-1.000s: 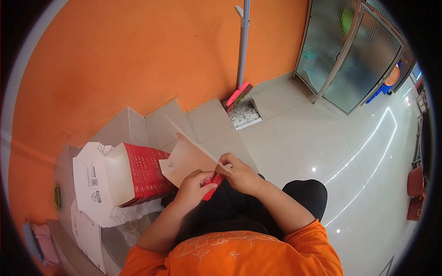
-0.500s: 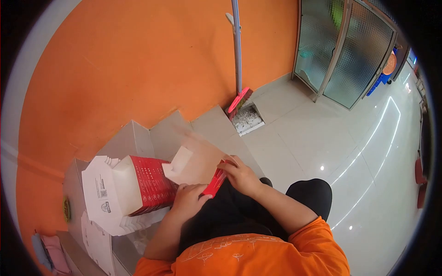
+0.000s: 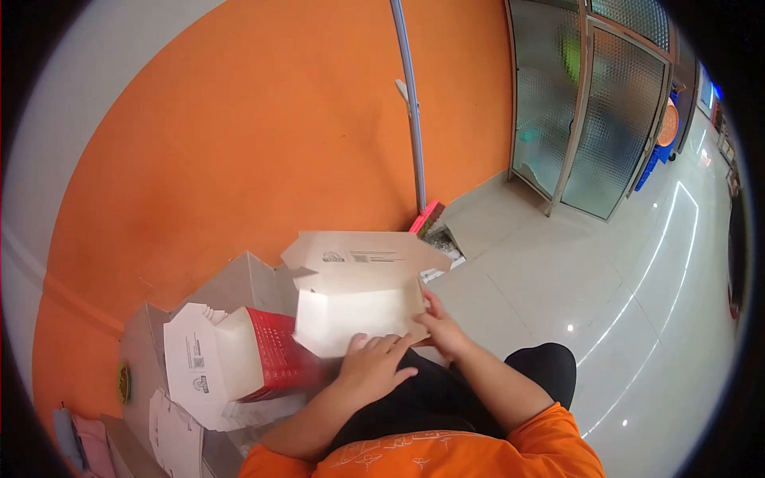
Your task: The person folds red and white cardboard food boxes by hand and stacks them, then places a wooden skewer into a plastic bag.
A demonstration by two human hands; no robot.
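A takeaway food box (image 3: 362,311), white inside, sits above my lap with its lid raised and tilted back. Small black print and a square code show on the lid's inner face. My left hand (image 3: 371,373) lies against the box's near edge, fingers spread and thumb apart. At the right end of the box, my right hand (image 3: 440,328) grips the side wall, with the thumb and a finger on the wall and the other fingertips partly hidden. Left of it, a nested stack of red and white boxes (image 3: 275,354) lies on its side.
Flat white cardboard pieces (image 3: 174,434) lie at the lower left on the tiled step (image 3: 249,283). A broom (image 3: 416,135) leans on the orange wall beside a floor opening. Framed textured-glass panels (image 3: 613,119) stand at the back right, on the glossy tiled floor (image 3: 510,271).
The box has turned from its red side, held low, to its white open inside facing up, lid raised. My left hand has moved right and spread its fingers; the view has shifted.
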